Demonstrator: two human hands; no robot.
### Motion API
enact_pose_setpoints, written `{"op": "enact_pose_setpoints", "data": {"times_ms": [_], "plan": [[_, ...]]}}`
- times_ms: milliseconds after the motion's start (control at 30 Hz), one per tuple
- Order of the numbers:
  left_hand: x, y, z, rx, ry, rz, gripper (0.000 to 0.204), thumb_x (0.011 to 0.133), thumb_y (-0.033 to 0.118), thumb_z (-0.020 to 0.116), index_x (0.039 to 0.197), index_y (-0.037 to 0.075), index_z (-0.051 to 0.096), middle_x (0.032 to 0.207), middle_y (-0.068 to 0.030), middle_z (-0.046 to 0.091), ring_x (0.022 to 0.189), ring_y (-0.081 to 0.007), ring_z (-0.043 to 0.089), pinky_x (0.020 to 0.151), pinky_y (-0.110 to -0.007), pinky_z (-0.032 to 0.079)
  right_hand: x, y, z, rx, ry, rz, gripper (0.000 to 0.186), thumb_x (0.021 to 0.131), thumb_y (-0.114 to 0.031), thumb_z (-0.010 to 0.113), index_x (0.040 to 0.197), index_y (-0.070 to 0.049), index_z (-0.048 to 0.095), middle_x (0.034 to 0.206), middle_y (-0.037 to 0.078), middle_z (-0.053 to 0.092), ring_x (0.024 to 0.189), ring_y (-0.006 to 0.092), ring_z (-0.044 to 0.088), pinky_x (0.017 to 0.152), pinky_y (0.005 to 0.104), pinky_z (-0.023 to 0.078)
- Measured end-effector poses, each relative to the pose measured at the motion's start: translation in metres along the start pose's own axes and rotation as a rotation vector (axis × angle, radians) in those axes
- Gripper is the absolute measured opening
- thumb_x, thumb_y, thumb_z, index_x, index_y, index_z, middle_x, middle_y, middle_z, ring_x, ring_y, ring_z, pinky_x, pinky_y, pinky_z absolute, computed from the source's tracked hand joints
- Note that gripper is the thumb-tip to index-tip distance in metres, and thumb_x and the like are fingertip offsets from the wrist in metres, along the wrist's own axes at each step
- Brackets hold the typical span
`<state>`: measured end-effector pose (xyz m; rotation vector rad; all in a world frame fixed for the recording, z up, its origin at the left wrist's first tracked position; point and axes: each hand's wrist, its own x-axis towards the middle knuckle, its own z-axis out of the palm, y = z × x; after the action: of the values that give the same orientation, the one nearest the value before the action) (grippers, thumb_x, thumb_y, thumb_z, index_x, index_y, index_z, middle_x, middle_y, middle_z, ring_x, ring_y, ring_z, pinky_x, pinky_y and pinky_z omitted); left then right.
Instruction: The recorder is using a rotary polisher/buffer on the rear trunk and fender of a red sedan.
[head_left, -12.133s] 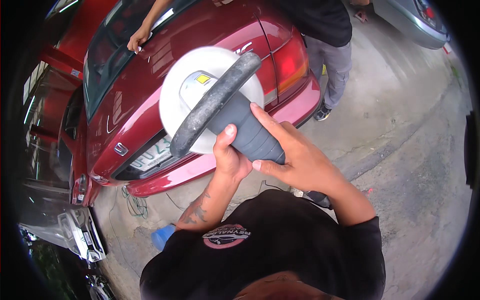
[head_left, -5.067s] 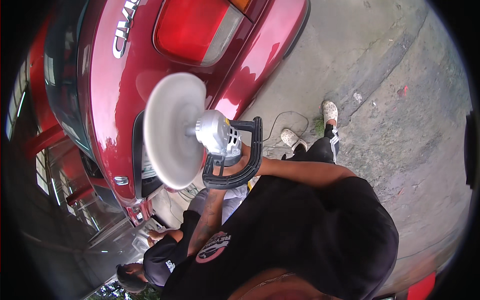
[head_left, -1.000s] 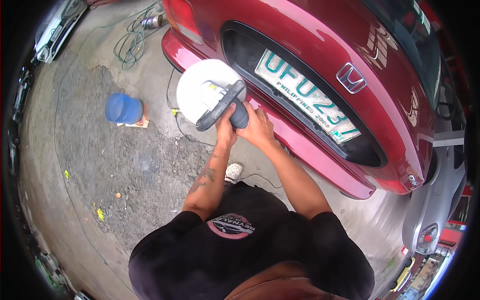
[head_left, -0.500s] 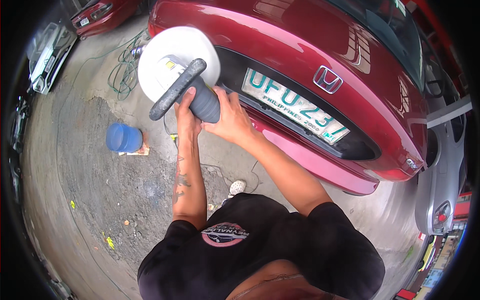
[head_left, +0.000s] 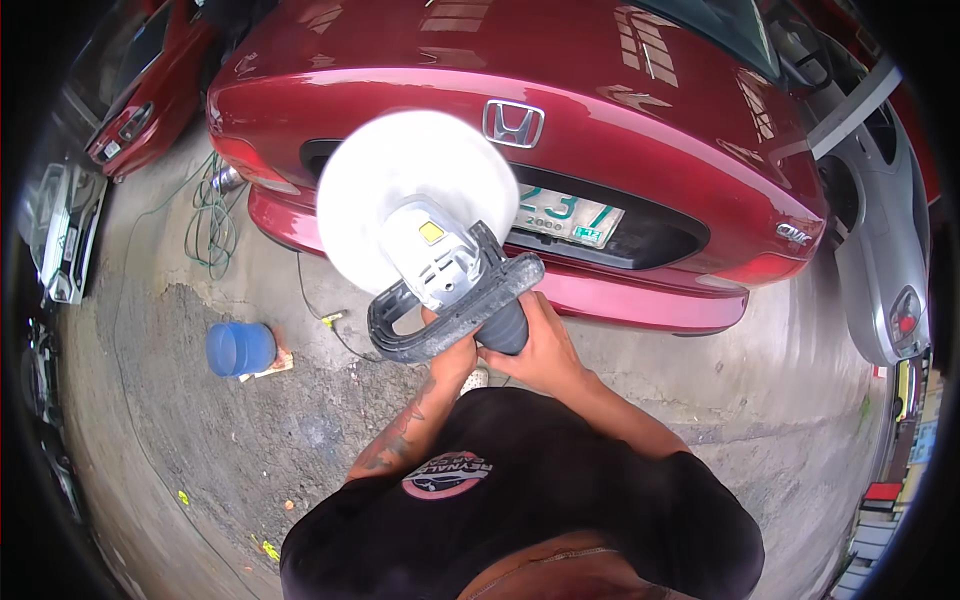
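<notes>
Both of my hands are around a grey and black car polisher [head_left: 437, 268] with a wide white round pad [head_left: 372, 195]. The pad's face is turned away from me, toward the back of a dark red car [head_left: 300, 95], and it overlaps the left part of the licence plate [head_left: 570, 215]. Whether the pad touches the car I cannot tell. My right hand [head_left: 545, 352] wraps the thick black rear grip. Beside it, my left hand [head_left: 455, 362] closes on the grip from the left, its fingers partly hidden behind the black loop handle [head_left: 425, 340].
A blue bucket [head_left: 240, 348] stands on the rough floor at left. A green hose or cord [head_left: 210, 235] lies coiled beyond it. Another red car [head_left: 145, 105] is parked at far left, and a silver car [head_left: 880, 275] at right. A thin dark cord [head_left: 310, 295] runs along the floor.
The polisher has come nearer to me and its pad now sits before the car's plate instead of at the left. The view has turned, so the car lies farther left. Both hands keep their hold.
</notes>
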<state>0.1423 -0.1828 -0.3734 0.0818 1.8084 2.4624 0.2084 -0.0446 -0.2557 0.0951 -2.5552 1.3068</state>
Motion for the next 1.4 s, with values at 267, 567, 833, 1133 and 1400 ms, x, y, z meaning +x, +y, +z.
{"op": "enact_pose_setpoints", "data": {"times_ms": [267, 567, 833, 1133, 1400], "plan": [[-0.064, 0.071, 0.115, 0.056, -0.375, 0.053, 0.045, 0.079, 0.013, 0.080, 0.116, -0.003, 0.061, 0.107, -0.0151, 0.069, 0.100, -0.0243, 0.066, 0.087, -0.039, 0.053, -0.082, 0.015, -0.076, 0.013, 0.210, 0.114, 0.074, 0.067, -0.021, 0.088, 0.127, 0.001, 0.051, 0.115, 0.025, 0.060, 0.104, 0.0428, 0.062, 0.087, 0.0478, 0.051], [-0.051, 0.054, 0.160, 0.192, -0.703, 0.148, 0.067, 0.079, 0.025, 0.077, 0.132, -0.007, 0.049, 0.129, -0.0253, 0.058, 0.119, -0.0360, 0.056, 0.103, -0.043, 0.043, -0.108, 0.012, -0.109, 0.310, 0.358, 0.284, 0.064, 0.070, -0.014, 0.088, 0.120, 0.003, 0.053, 0.107, 0.015, 0.069, 0.098, 0.0191, 0.067, 0.088, 0.0350, 0.053], [-0.025, 0.109, 0.108, -0.359, -0.524, -0.230, 0.074, 0.076, 0.028, 0.082, 0.135, -0.001, 0.048, 0.120, -0.0118, 0.062, 0.113, -0.0234, 0.060, 0.097, -0.038, 0.050, -0.043, -0.040, -0.105, 0.121, 0.146, 0.243, 0.100, 0.073, -0.025, 0.087, 0.150, 0.000, 0.027, 0.132, 0.030, 0.054, 0.120, 0.0429, 0.058, 0.101, 0.0457, 0.047], [-0.013, 0.129, 0.134, -0.328, -0.610, -0.088, 0.090, 0.079, 0.060, 0.068, 0.145, 0.007, 0.038, 0.124, -0.0197, 0.056, 0.112, -0.0346, 0.059, 0.102, -0.049, 0.047, -0.102, -0.001, -0.102, 0.190, 0.044, 0.274, 0.093, 0.073, -0.033, 0.085, 0.148, -0.008, 0.035, 0.124, 0.025, 0.062, 0.110, 0.0453, 0.062, 0.097, 0.0495, 0.049], [-0.073, 0.077, 0.228, -0.209, -0.691, -0.159, 0.085, 0.082, 0.059, 0.065, 0.144, 0.007, 0.039, 0.126, -0.0197, 0.056, 0.115, -0.0353, 0.059, 0.104, -0.049, 0.046, -0.188, 0.057, -0.155, 0.212, 0.218, 0.380, 0.072, 0.075, -0.032, 0.084, 0.133, -0.005, 0.051, 0.106, 0.024, 0.069, 0.100, 0.0433, 0.067, 0.087, 0.0479, 0.053]]}}
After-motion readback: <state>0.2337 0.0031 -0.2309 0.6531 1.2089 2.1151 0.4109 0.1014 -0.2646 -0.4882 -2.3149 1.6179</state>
